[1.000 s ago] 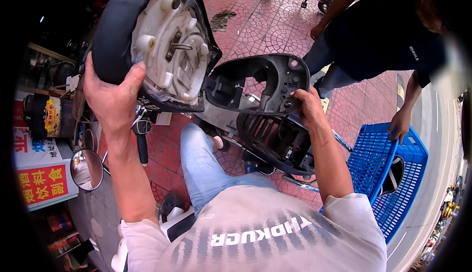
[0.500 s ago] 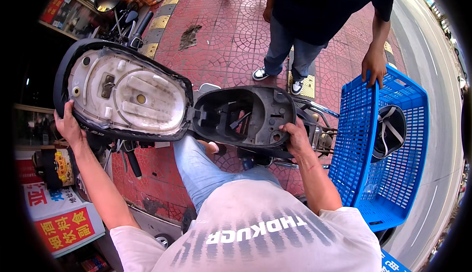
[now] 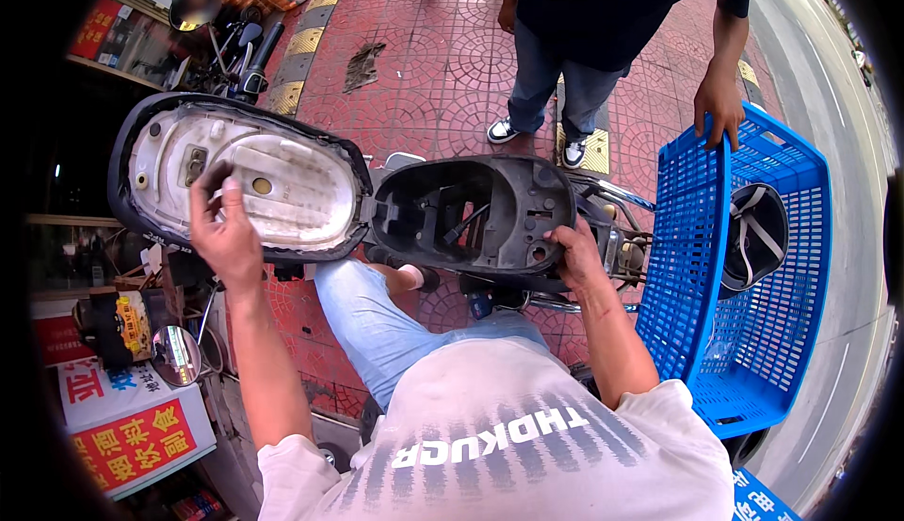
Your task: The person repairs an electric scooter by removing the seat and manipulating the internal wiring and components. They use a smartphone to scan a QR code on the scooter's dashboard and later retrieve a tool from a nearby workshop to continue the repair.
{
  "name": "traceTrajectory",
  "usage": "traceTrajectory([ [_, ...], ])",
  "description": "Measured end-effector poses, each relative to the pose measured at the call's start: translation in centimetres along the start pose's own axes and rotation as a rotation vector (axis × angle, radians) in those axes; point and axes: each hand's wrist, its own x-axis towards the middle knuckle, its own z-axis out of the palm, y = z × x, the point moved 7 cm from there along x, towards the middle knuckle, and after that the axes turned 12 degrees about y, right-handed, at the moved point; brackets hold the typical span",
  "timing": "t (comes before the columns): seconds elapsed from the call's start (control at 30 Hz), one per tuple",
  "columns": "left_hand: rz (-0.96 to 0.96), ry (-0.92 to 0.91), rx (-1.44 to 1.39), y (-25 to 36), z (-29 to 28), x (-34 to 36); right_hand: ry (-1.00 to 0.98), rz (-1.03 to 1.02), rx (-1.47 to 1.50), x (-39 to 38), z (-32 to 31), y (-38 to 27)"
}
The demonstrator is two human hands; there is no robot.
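Observation:
A scooter seat [image 3: 292, 199] is flipped up, showing its dirty white plastic underside and dark padded rim. It joins the black under-seat storage bucket [image 3: 428, 253], in which a dark cable end lies by an opening. My left hand [image 3: 226, 239] is held in front of the seat's underside, fingers loosely bent and apart, nothing in them. Whether its fingertips touch the plastic I cannot tell. At the bucket's right end, my right hand [image 3: 582, 256] grips the rim beside a round hole, thumb on top and the other fingers mostly hidden.
A blue plastic basket [image 3: 692, 267] with a black strapped helmet [image 3: 753, 239] in it sits at the scooter's right end. Another person's hand [image 3: 720, 112] rests on its rim. A round mirror [image 3: 176, 355] stands at lower left, handlebars [image 3: 247, 74] at upper left.
My left hand has let go of the seat's near edge and moved right, in front of its underside. My right hand stays on the bucket rim. The view has shifted slightly.

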Motion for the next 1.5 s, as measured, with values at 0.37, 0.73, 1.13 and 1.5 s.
traceTrajectory([
  [0.37,-0.438,-1.257,-0.116,-2.0,25.8,-31.0,0.324,0.0,-0.117,-0.8,-1.3,-0.8],
  [0.73,-0.569,-1.332,-0.332,-1.7,14.9,-13.2,0.27,-0.048,-0.059,1.8,-5.6,0.7],
  [1.13,-0.177,-1.162,0.331,-7.3,7.5,-20.3,0.309,0.021,0.052,3.5,-12.4,4.3],
  [1.5,-0.034,0.33,0.342,-7.1,-11.4,-0.2,0.301,0.045,-0.141,4.5,-12.3,1.3],
])
